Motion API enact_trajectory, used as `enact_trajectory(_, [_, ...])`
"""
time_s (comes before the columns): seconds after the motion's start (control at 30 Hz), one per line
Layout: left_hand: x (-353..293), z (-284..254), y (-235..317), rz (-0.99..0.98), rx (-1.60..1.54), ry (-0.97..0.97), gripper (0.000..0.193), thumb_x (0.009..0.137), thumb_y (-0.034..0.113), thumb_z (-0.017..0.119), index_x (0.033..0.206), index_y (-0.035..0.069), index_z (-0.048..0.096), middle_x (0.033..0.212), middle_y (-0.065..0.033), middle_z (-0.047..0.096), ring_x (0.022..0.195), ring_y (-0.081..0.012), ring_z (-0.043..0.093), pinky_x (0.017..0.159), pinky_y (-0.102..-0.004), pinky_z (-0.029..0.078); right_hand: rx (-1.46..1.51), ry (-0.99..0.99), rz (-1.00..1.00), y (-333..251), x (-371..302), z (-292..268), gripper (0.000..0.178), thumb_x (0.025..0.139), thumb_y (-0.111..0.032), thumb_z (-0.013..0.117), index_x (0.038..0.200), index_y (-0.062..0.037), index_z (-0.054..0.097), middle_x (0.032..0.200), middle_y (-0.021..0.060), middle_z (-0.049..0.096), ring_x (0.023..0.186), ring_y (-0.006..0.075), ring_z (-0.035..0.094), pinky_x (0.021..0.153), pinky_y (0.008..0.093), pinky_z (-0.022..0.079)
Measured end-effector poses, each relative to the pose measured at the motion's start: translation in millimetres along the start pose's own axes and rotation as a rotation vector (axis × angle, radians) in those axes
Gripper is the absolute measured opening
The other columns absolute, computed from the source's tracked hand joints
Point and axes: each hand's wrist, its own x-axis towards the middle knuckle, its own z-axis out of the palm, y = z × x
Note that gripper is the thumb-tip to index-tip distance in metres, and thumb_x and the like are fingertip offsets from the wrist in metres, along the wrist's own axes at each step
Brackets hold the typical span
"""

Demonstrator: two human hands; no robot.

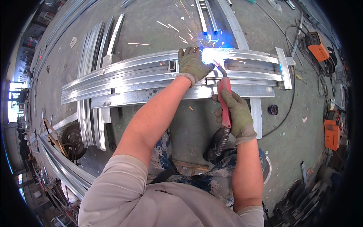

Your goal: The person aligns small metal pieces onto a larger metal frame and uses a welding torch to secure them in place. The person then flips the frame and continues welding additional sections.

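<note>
My right hand (238, 111), in an olive work glove, is wrapped round the red handle of a welding torch (224, 102). The torch's bent neck points up to a bright white-blue arc (211, 56), and sparks fly off to the left. Close to the left of that glare, my gloved left hand (193, 63) grips the far metal rail of a long silvery frame (143, 75), fingers curled over it and thumb toward the arc. The glare hides the spot being welded. A short square tube (172, 66) sits between the rails beside my left hand.
Metal beams (90, 75) under the frame run front to back. An orange welding machine (317, 47) and another orange box (332, 134) stand at the right, with cables on the floor. A dark round tin (272, 109) and a wheel (74, 140) are nearby.
</note>
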Motion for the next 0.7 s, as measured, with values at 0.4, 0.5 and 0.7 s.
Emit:
enact_trajectory(0.4, [-23,-72,-42,0.043,-0.054,-0.165,0.094,0.075,0.05,0.077,0.155,0.009,0.053,0.161,-0.0162,0.053,0.154,-0.0321,0.041,0.131,-0.0576,0.019,-0.009,-0.017,-0.073,-6,-13,1,0.051,0.101,-0.039,0.077,0.133,-0.0005,0.066,0.113,0.0094,0.077,0.062,0.0136,0.068,0.049,0.0283,0.055])
enact_trajectory(0.5, [-22,-73,-50,0.004,-0.076,-0.216,0.089,0.077,0.05,0.078,0.154,0.012,0.055,0.162,-0.0124,0.052,0.155,-0.0304,0.04,0.131,-0.0574,0.02,-0.027,-0.053,-0.066,-2,-14,7,0.052,0.101,-0.039,0.077,0.134,-0.0004,0.065,0.113,0.0087,0.076,0.062,0.0136,0.068,0.049,0.0282,0.054])
enact_trajectory(0.7, [-20,-48,-41,-0.032,-0.019,-0.116,0.089,0.081,0.059,0.077,0.154,0.011,0.055,0.16,-0.0139,0.053,0.154,-0.0339,0.041,0.131,-0.0566,0.019,-0.048,-0.077,-0.021,5,-11,15,0.052,0.101,-0.038,0.078,0.134,-0.0012,0.065,0.114,0.0072,0.076,0.063,0.0149,0.069,0.048,0.0287,0.054])
